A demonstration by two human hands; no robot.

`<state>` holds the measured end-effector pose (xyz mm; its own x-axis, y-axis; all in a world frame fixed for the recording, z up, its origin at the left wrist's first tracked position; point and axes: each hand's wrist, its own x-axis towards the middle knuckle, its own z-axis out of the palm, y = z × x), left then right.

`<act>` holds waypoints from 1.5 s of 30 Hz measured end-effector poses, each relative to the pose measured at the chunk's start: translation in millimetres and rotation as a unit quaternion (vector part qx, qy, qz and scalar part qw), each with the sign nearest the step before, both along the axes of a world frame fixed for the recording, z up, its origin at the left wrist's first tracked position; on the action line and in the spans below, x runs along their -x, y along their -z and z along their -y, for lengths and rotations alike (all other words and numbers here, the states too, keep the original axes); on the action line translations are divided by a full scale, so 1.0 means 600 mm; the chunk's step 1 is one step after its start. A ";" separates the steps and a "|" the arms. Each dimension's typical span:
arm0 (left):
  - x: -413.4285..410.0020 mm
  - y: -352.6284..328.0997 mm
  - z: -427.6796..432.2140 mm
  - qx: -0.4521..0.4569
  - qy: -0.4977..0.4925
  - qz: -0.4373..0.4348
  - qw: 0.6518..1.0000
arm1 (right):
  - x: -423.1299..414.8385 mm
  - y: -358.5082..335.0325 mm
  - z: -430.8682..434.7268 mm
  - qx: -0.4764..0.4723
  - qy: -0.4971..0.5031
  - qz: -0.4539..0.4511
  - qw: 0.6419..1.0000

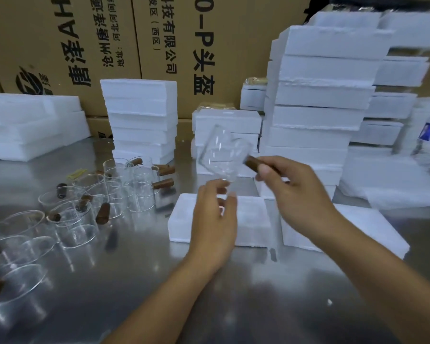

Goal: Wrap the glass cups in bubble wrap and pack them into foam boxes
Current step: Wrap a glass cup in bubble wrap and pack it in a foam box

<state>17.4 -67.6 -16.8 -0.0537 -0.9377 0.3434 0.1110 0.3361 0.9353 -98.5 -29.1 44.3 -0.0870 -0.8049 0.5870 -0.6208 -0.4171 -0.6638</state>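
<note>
The right hand [296, 187] pinches the brown wooden handle [255, 163] of a clear glass cup [222, 155], fingers closed around it, and holds the cup tilted in the air above the middle of the shiny metal bench [134, 281]. Holding it by the handle keeps the glass wall free for wrapping, as I read it. The left hand [215, 219] sits just under the cup with its fingers [231, 202] half curled and spread; a fingertip looks to be touching the cup's lower edge, as if to steady it, but blur hides whether it really grips anything.

Directly below the hands lies a flat white foam box [256, 224], with a second white foam slab [358, 227] beside it toward the right edge; probably they are set there so the cup has a short way to go. More clear glass cups with wooden handles [90, 202] crowd the left side of the bench, some upright, some lying over. Stacks of white foam boxes [318, 103] stand along the back edge against brown printed cartons [60, 45]. No bubble wrap can be clearly made out; a pale sheet [395, 175] at the right edge may be it, so wrapping seems not yet started on this cup
</note>
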 end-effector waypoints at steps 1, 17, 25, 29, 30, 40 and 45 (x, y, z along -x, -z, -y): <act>0.003 -0.006 0.000 -0.046 0.006 -0.056 0.997 | 0.019 0.001 -0.013 0.001 0.008 0.008 1.000; 0.068 -0.036 -0.039 -0.239 0.226 -0.194 0.924 | 0.140 0.050 -0.062 -0.090 0.004 -0.025 0.996; 0.042 -0.025 -0.020 -0.277 0.225 -0.296 0.886 | 0.266 0.037 -0.012 -0.147 0.109 -0.076 0.980; 0.043 -0.024 -0.013 -0.278 0.213 -0.319 0.880 | 0.363 0.063 0.027 -0.161 0.259 -0.098 0.947; 0.043 -0.024 -0.012 -0.279 0.210 -0.318 0.881 | 0.384 0.072 0.029 -0.181 0.281 -0.108 0.936; 0.054 -0.022 -0.012 -0.257 0.203 -0.264 0.907 | 0.433 0.133 0.020 -0.230 0.368 -0.126 0.892; 0.052 -0.022 -0.016 -0.252 0.221 -0.273 0.902 | 0.422 0.128 0.022 -0.216 0.389 -0.177 0.878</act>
